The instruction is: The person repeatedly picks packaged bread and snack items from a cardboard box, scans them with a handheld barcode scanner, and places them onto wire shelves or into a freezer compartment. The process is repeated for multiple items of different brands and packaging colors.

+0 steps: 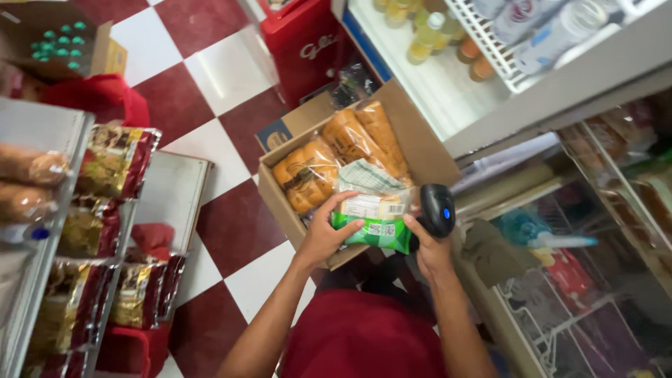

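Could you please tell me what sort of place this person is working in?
Most likely a small grocery shop: a handheld barcode scanner in the right hand, a cardboard box of packaged bread, shelves of snack bags and a drinks fridge.

left grip (324,236) curled, clasping | right grip (428,246) closed, forearms raised

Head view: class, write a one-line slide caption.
Left hand holds a green-edged packet while right hand aims a black scanner above a cardboard box of bread.
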